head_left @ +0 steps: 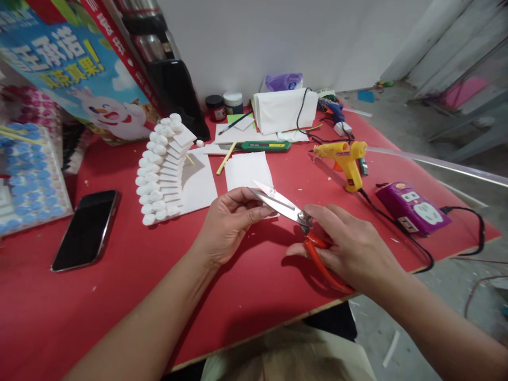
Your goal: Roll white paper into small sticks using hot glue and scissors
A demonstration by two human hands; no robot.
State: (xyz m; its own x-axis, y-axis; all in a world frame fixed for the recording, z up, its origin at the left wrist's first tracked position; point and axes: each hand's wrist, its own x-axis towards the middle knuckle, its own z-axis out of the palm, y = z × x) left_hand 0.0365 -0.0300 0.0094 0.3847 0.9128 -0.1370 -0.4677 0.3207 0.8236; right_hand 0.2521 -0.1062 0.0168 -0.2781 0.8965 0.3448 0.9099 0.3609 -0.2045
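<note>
I see the right hand clenched around the red handles of the scissors, near the middle of the red table. The blades point left and far and are slightly parted. The left hand meets them with its fingertips pinched together just under the blades. I cannot tell whether anything is caught in that pinch.

Just beyond the blade tips lies a white sheet, with a green utility knife farther off. To the left stands a white foam staircase model, and a dark phone lies left of that. To the right are a yellow glue gun and a purple power strip.
</note>
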